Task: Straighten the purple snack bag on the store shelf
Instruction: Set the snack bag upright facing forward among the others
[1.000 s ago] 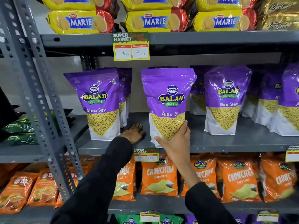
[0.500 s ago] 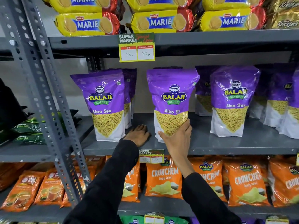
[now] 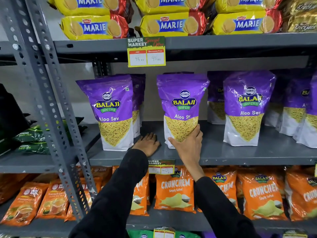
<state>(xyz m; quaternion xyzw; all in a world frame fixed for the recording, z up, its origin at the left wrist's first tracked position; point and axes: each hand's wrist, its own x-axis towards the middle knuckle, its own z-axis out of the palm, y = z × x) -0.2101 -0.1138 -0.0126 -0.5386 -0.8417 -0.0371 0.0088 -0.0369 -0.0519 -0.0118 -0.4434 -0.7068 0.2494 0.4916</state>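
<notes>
A purple Balaji Aloo Sev snack bag [image 3: 181, 103] stands upright in the middle of the grey shelf [image 3: 223, 153], facing me. My right hand [image 3: 187, 145] grips its lower part, thumb on the left and fingers wrapped around the right edge. Just left of the bag, my left hand [image 3: 147, 143] lies flat, palm down, on the shelf surface and touches no bag. Both arms wear black sleeves.
More purple Aloo Sev bags stand at left [image 3: 111, 112] and right [image 3: 247, 109], with others behind. Yellow Marie biscuit packs [image 3: 169, 24] fill the shelf above, orange Crunchem bags [image 3: 175, 193] the one below. A perforated grey upright [image 3: 48, 100] runs at left. A price tag [image 3: 146, 52] hangs overhead.
The middle bag has been set back a little and stands straighter. My right hand stays on its lower part; my left hand stays flat on the shelf. The camera view shifted slightly.
</notes>
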